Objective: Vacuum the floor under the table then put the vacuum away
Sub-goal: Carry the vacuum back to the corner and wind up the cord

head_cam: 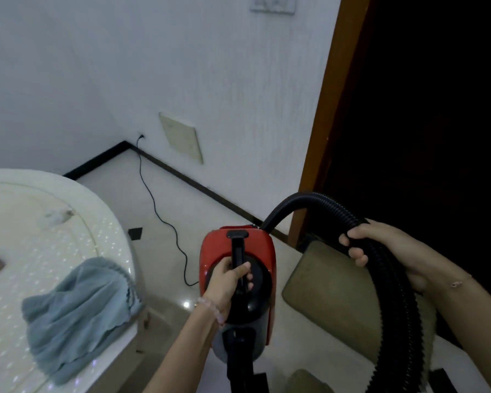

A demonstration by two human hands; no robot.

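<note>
Red vacuum (238, 268) hangs from the left hand (227, 282), fingers wrapped round its handle; the right hand (380, 251) grips the hose (391, 293). Carry it level, minding the cord (156, 205).

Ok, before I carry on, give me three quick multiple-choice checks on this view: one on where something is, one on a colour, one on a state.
1. Where does the blue-grey cloth lie?
A. On the white table's edge
B. On the floor
C. Over the vacuum

2. What colour is the vacuum's body?
A. Yellow
B. Red
C. Green

3. What is the right hand doing?
A. Hanging free
B. Pressing the wall
C. Gripping the black hose

Answers:
1 A: the cloth is draped on the table near its rim.
2 B: the vacuum has a red shell with a black handle, which the left hand holds.
3 C: the right hand is closed round the hose.
</note>
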